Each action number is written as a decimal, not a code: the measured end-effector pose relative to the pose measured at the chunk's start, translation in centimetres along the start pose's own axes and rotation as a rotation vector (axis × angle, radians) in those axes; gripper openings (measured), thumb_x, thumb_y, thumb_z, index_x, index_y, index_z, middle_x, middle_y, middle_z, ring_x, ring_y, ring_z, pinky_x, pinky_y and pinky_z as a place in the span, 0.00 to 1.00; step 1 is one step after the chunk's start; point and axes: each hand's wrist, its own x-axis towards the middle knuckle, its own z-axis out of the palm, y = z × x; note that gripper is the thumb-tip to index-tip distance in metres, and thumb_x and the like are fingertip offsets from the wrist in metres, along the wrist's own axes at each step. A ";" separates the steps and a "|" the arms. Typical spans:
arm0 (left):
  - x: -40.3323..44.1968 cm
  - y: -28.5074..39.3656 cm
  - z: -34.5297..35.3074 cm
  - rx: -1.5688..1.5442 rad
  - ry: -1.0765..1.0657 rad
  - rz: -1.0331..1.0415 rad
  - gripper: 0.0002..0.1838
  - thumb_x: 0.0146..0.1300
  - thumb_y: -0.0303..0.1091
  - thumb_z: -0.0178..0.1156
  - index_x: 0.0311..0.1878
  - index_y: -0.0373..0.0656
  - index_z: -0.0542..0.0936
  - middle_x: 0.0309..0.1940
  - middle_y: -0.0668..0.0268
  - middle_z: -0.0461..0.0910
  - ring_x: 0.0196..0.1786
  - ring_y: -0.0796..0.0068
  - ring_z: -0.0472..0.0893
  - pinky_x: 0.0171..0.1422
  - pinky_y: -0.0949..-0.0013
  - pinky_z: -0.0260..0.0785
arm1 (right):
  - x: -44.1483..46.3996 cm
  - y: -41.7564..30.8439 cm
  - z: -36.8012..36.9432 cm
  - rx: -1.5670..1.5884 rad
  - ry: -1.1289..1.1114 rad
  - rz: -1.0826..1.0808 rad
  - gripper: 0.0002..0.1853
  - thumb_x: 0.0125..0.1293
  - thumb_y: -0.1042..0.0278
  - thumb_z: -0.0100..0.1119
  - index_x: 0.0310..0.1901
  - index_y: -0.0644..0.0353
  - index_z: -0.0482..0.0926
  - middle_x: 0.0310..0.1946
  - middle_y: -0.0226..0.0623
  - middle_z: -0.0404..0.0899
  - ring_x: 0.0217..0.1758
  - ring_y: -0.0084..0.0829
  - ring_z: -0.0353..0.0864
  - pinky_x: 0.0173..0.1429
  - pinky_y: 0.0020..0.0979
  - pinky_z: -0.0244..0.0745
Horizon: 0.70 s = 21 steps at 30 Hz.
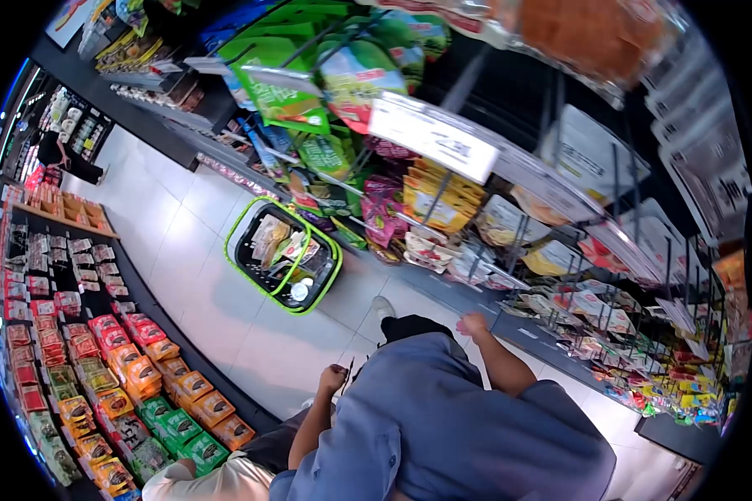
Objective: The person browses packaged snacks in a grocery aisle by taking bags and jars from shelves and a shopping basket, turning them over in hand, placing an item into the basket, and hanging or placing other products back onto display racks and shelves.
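Note:
My left hand (332, 381) is closed around a thin dark object (348, 368), seen edge-on; its kind cannot be made out. My right hand (473, 325) is held out low beside the hanging-packet shelves, fingers extended and nothing visible in them. Ahead on the tiled floor stands a black shopping basket (336, 260) with a bright green rim and handle. Inside it lie several food packets (271, 236) and a round white item (299, 291). Both hands are apart from the basket.
Hooks of snack packets (443, 196) and a price tag (433, 138) line the right side. A sloped display of orange and green packets (175, 426) runs along the left. A person's light sleeve (217, 480) is close at lower left; another person (54, 154) stands far off.

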 end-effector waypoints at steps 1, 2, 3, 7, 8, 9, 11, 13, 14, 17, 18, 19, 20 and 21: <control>0.8 -0.9 -1.2 -0.079 0.043 -0.003 0.13 0.59 0.40 0.63 0.37 0.37 0.83 0.27 0.58 0.85 0.30 0.67 0.85 0.41 0.65 0.76 | -0.5 -1.8 2.5 -0.028 -0.024 -0.049 0.12 0.66 0.62 0.52 0.44 0.60 0.79 0.32 0.39 0.85 0.32 0.32 0.86 0.33 0.35 0.81; 2.4 -2.5 -1.9 -0.140 0.091 -0.025 0.13 0.60 0.39 0.62 0.36 0.36 0.83 0.26 0.58 0.85 0.30 0.69 0.85 0.39 0.65 0.76 | -0.5 -3.3 5.1 -0.115 -0.048 -0.105 0.12 0.65 0.61 0.53 0.43 0.59 0.81 0.33 0.39 0.85 0.34 0.33 0.86 0.36 0.35 0.81; 2.9 -2.7 -3.1 -0.205 0.121 0.003 0.13 0.61 0.39 0.62 0.35 0.36 0.82 0.25 0.59 0.84 0.29 0.70 0.85 0.38 0.66 0.76 | -0.3 -4.4 7.5 -0.204 -0.072 -0.161 0.12 0.63 0.61 0.55 0.41 0.58 0.83 0.33 0.40 0.86 0.36 0.34 0.86 0.39 0.35 0.81; 4.8 -1.1 -6.1 -0.384 0.190 0.029 0.12 0.62 0.37 0.60 0.33 0.36 0.82 0.25 0.61 0.83 0.27 0.73 0.82 0.35 0.68 0.75 | -0.3 -7.7 14.5 -0.682 -0.020 -0.601 0.12 0.58 0.60 0.57 0.39 0.53 0.86 0.36 0.42 0.86 0.40 0.39 0.86 0.47 0.35 0.79; 5.0 -0.3 -6.3 -0.392 0.182 -0.002 0.13 0.62 0.39 0.60 0.34 0.37 0.82 0.26 0.59 0.84 0.29 0.70 0.83 0.38 0.67 0.75 | -1.0 -8.9 15.4 -0.691 -0.059 -0.600 0.12 0.57 0.60 0.58 0.40 0.51 0.86 0.36 0.42 0.86 0.42 0.40 0.85 0.49 0.35 0.78; 4.6 0.8 -6.6 -0.281 0.208 0.031 0.13 0.62 0.40 0.61 0.35 0.39 0.83 0.28 0.58 0.84 0.32 0.67 0.84 0.40 0.64 0.75 | -2.0 -10.1 15.7 -0.707 -0.062 -0.608 0.13 0.57 0.60 0.57 0.39 0.54 0.86 0.35 0.40 0.86 0.40 0.36 0.86 0.48 0.34 0.78; 4.7 2.3 -7.3 -0.048 0.236 0.027 0.12 0.59 0.43 0.62 0.37 0.45 0.85 0.33 0.56 0.85 0.40 0.56 0.84 0.47 0.58 0.75 | -0.3 -9.9 15.7 -0.678 -0.083 -0.575 0.13 0.58 0.61 0.57 0.39 0.56 0.86 0.34 0.39 0.86 0.39 0.34 0.86 0.47 0.33 0.79; 4.2 4.2 -8.7 0.065 0.302 0.070 0.11 0.57 0.42 0.62 0.37 0.46 0.85 0.35 0.55 0.83 0.42 0.54 0.83 0.49 0.56 0.75 | 1.2 -9.4 15.3 -0.350 -0.176 -0.348 0.14 0.60 0.62 0.57 0.43 0.60 0.84 0.30 0.36 0.86 0.33 0.27 0.85 0.39 0.29 0.81; 4.4 4.6 -9.4 0.097 0.335 0.086 0.11 0.56 0.42 0.62 0.37 0.46 0.85 0.35 0.55 0.83 0.41 0.54 0.83 0.49 0.55 0.75 | 1.4 -9.3 14.8 -0.361 -0.177 -0.341 0.14 0.60 0.62 0.57 0.43 0.60 0.84 0.30 0.36 0.86 0.33 0.27 0.85 0.39 0.29 0.81; 6.2 3.6 -11.9 0.016 0.277 0.094 0.11 0.58 0.42 0.62 0.37 0.46 0.85 0.35 0.55 0.84 0.41 0.55 0.83 0.48 0.57 0.75 | -1.9 -11.2 14.0 -0.434 -0.052 -0.148 0.14 0.62 0.63 0.56 0.45 0.60 0.82 0.31 0.38 0.85 0.29 0.27 0.85 0.33 0.30 0.81; 7.0 2.9 -13.0 0.012 0.268 0.088 0.11 0.58 0.42 0.62 0.37 0.46 0.85 0.35 0.55 0.84 0.41 0.55 0.83 0.48 0.57 0.75 | -2.4 -10.9 13.9 -0.426 -0.022 -0.095 0.14 0.62 0.63 0.55 0.45 0.60 0.82 0.31 0.38 0.85 0.27 0.26 0.84 0.31 0.30 0.80; 7.9 2.2 -14.1 -0.068 0.219 0.062 0.12 0.58 0.43 0.62 0.37 0.46 0.85 0.35 0.55 0.84 0.41 0.56 0.84 0.48 0.57 0.75 | -2.9 -10.7 14.2 -0.418 0.009 -0.042 0.13 0.62 0.64 0.55 0.44 0.59 0.81 0.31 0.37 0.85 0.26 0.26 0.84 0.29 0.30 0.79; 9.1 1.5 -15.2 -0.148 0.170 0.035 0.12 0.59 0.43 0.61 0.37 0.46 0.85 0.34 0.56 0.85 0.41 0.56 0.84 0.48 0.58 0.75 | -3.2 -10.7 14.8 -0.424 0.013 -0.034 0.13 0.62 0.64 0.55 0.44 0.59 0.81 0.31 0.37 0.85 0.26 0.26 0.84 0.29 0.30 0.79; 10.3 0.7 -16.2 -0.141 0.179 0.039 0.13 0.60 0.44 0.61 0.37 0.45 0.84 0.34 0.56 0.85 0.41 0.57 0.85 0.47 0.59 0.75 | -3.7 -10.4 15.5 -0.369 0.046 0.005 0.12 0.62 0.65 0.54 0.43 0.59 0.81 0.31 0.37 0.85 0.27 0.26 0.84 0.28 0.30 0.78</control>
